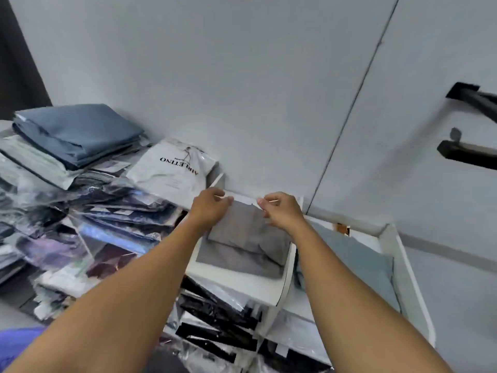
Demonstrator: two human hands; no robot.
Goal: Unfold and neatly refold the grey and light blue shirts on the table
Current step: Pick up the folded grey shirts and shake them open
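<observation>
Reaching forward from the near edge, two bare forearms stretch over a heap of black garments in clear plastic packets (220, 313). Just beyond these lies a flat white board (236, 285), and on it rests the folded grey cotton shirt (242, 238), its folds a little rumpled. The left hand (208, 210) sits at the shirt's far left corner, its fingers (224, 199) curled and pinching the cloth there; the right hand (283, 212) sits at the far right side, its fingers (262, 202) curled together on the far edge. Beside the board to the right, the folded light blue shirt (357, 259) lies flat on the white rimmed counter (390, 232). Farther left a white printed plastic bag (172, 168) leans on more packets, with a stack of folded dark blue fabric (78, 133) behind, by the grey wall (242, 76)
</observation>
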